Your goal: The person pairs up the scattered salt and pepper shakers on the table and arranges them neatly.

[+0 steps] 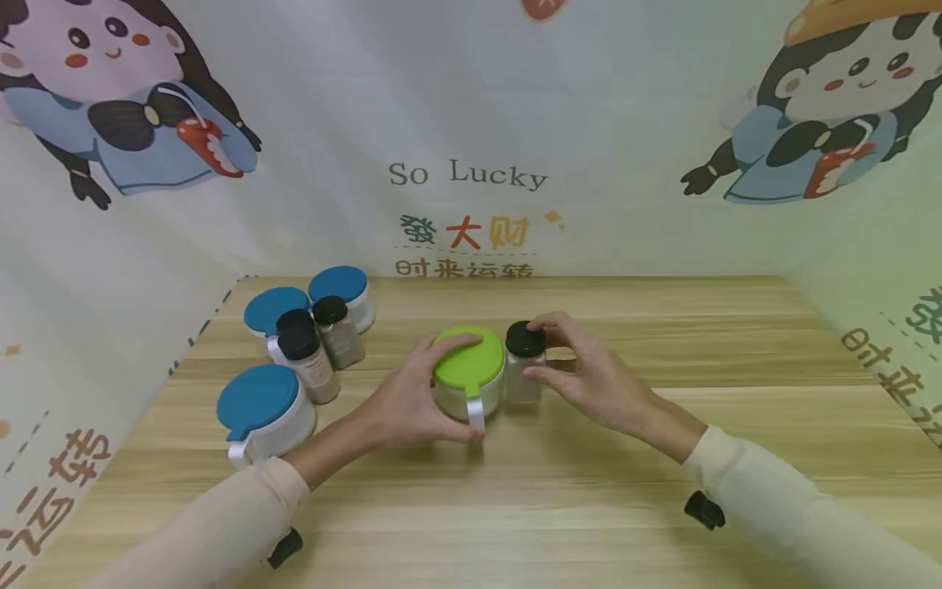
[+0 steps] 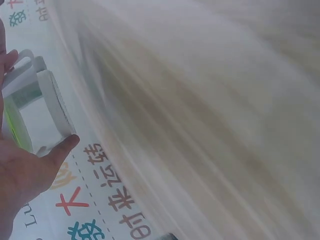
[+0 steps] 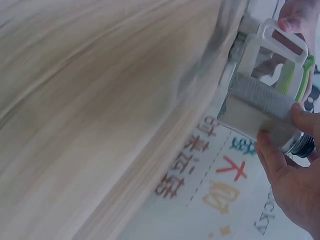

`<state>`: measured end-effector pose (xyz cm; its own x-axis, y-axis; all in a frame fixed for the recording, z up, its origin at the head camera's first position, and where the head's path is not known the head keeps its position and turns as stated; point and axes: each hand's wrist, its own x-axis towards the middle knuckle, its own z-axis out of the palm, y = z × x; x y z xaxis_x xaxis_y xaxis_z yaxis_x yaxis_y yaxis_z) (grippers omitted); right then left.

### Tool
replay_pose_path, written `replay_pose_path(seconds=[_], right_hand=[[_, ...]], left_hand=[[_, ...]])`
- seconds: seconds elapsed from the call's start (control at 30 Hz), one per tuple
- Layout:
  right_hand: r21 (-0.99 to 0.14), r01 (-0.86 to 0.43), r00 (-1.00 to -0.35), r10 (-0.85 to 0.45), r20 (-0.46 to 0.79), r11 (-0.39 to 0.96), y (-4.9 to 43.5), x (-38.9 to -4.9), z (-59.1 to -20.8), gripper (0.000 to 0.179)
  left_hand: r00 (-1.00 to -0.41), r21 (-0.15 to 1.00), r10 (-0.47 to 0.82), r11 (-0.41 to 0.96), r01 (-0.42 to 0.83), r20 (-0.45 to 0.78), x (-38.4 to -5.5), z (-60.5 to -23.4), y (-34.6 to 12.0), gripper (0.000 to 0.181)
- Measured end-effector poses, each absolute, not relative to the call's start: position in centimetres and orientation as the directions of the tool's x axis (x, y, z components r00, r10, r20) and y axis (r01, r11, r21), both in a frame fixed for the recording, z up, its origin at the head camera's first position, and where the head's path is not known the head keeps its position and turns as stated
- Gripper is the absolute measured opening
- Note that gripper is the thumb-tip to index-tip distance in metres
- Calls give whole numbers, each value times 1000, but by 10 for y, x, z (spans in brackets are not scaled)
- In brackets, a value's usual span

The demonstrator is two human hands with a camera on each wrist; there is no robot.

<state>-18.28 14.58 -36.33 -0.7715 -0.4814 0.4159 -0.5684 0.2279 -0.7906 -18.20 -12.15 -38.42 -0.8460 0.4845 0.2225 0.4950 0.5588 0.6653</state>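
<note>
1. Pots with blue lids [image 1: 256,399] stand at left, black-capped bottles [image 1: 319,376] among them.
2. My left hand [image 1: 412,399] curls its fingers round the green-lidded pot [image 1: 471,361], mid-scene.
3. My right hand [image 1: 598,386] pinches the black-lidded jar [image 1: 520,372] just right of it.

— How many lidded pots stand on the surface [image 1: 589,507]?
— I count 4: 3 blue-lidded pots [image 1: 265,405] and 1 green-lidded pot [image 1: 468,368]. Of the blue, 2 are by the far left corner, 1 nearer me along the left edge.
— And black-capped jars?
— 4 again: 3 jars [image 1: 316,372] toward the left edge, 1 of those mostly hidden, plus 1 jar [image 1: 524,380] in my right hand [image 1: 599,380].
— Your left hand [image 1: 412,401]?
— It holds 1 pot, the green-lidded.
— Large cartoon figures [image 1: 172,135] on the backdrop [image 1: 625,82]?
— 2.
</note>
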Motion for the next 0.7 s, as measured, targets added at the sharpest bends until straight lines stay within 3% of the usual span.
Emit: replay_pose_path(seconds=[0.23,0.7], right_hand=[[-807,-519,-816,-446,368,282,166,-186,-365,50],[-825,-473,-858,-375,351,311,202,-208,-367,49]], left_hand=[[-816,687,534,509,519,221,-200,-386,-100,104],[-816,683,527,506,526,237,-230,-393,-54,105]])
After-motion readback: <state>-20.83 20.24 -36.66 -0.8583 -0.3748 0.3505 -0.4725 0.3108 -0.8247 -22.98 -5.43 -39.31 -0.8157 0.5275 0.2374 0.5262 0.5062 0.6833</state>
